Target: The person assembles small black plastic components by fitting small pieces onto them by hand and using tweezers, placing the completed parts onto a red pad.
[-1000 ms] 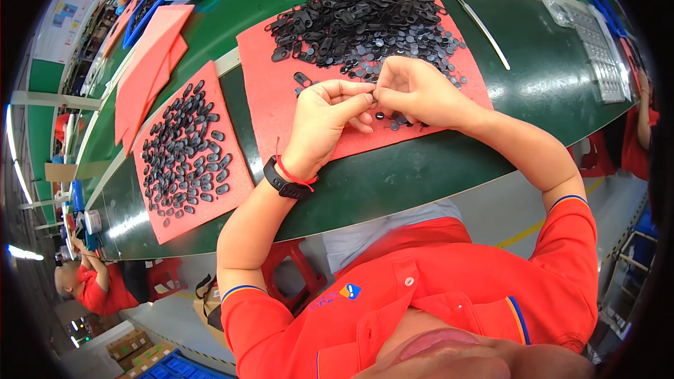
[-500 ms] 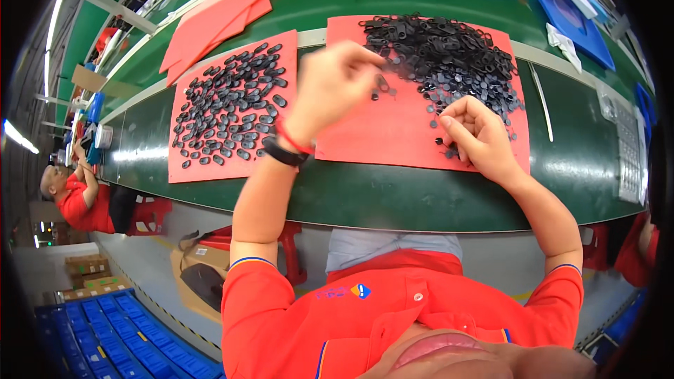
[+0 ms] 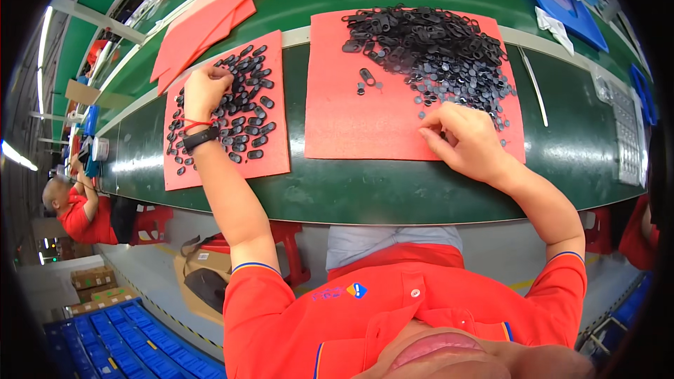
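Note:
My left hand (image 3: 207,91) is over the left pink foam mat (image 3: 242,174), fingers bent together at the upper left of many black oval pieces (image 3: 255,154). Whatever it holds is hidden. At the lower edge of the right pink mat (image 3: 365,130), my right hand (image 3: 465,139) has thumb and forefinger brought together; a tiny dark bit shows between them, too small to name. Beyond it lie a heap of black oval frames (image 3: 428,35) and a spread of small grey round discs (image 3: 460,91). One black oval frame (image 3: 366,76) lies apart, beside a few discs.
Pink foam sheets (image 3: 203,17) are stacked at the far left of the green table (image 3: 351,189). Blue trays (image 3: 562,7) stand along the far side. A thin white stick (image 3: 535,88) and a clear blister tray (image 3: 627,133) lie to the right. Another person (image 3: 84,210) sits at the left.
My left hand has moved left from the right mat to the oval pieces on the left mat. An oval frame formerly by its fingers now lies uncovered. My right hand stays near the discs.

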A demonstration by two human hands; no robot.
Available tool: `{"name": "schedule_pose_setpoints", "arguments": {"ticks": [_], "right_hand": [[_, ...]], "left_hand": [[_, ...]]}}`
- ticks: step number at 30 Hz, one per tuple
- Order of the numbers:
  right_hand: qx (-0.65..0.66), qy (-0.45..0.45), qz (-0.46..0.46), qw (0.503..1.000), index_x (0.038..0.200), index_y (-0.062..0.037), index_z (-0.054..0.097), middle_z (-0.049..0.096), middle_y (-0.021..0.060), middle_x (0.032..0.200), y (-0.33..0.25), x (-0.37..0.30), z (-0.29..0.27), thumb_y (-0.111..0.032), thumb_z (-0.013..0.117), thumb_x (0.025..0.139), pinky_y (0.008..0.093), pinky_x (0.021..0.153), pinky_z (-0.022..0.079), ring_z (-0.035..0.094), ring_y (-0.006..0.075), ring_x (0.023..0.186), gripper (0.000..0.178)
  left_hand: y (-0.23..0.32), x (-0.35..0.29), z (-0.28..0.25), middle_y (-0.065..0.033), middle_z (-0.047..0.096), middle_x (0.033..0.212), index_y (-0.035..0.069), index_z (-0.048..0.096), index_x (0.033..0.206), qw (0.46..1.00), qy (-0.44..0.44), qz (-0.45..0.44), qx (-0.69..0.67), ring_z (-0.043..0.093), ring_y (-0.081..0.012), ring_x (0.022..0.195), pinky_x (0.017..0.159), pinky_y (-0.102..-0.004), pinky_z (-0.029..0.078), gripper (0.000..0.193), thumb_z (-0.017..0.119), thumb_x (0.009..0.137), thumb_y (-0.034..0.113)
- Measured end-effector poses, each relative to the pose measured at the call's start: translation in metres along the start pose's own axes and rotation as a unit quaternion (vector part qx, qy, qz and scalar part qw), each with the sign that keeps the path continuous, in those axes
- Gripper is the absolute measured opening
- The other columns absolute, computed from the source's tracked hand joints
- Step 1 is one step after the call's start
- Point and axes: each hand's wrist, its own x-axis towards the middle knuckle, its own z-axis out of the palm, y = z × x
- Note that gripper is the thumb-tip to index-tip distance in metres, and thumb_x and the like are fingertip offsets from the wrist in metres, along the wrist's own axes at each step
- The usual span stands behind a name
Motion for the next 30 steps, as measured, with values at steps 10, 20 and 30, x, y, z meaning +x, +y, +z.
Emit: {"name": "schedule_pose_setpoints", "arguments": {"ticks": [10,20,30], "right_hand": [[-0.074,-0.034,0.037,0.996,0.084,-0.0048,0.06,0.054,0.0053,0.079,-0.001,-0.001,-0.012,-0.008,0.07,0.073,0.0252,0.053,0.047,0.061,0.0153,0.067,0.016],[-0.077,-0.059,0.036,0.995,0.086,-0.006,0.062,0.052,0.0055,0.078,-0.001,-0.004,-0.016,-0.006,0.068,0.073,0.0288,0.054,0.045,0.058,0.0175,0.066,0.014],[-0.069,-0.068,0.05,0.994,0.085,-0.0059,0.06,0.051,0.0047,0.077,-0.001,-0.004,-0.018,-0.006,0.068,0.074,0.0283,0.053,0.044,0.056,0.0178,0.062,0.013]], "left_hand": [[0.12,-0.033,0.073,-0.0132,0.06,0.086,0.004,0.066,0.089,0.947,0.072,0.3,-0.095,0.061,-0.0242,0.074,0.068,-0.034,0.049,0.019,0.065,0.075,0.016],[0.141,-0.04,0.114,-0.0093,0.06,0.085,0.007,0.065,0.095,0.898,0.129,0.42,-0.013,0.056,-0.0274,0.083,0.076,-0.0372,0.044,0.019,0.06,0.076,0.01],[0.142,-0.042,0.111,-0.0077,0.06,0.08,0.009,0.065,0.089,0.897,0.135,0.419,0.031,0.057,-0.0256,0.082,0.075,-0.038,0.043,0.014,0.062,0.075,0.013]]}}
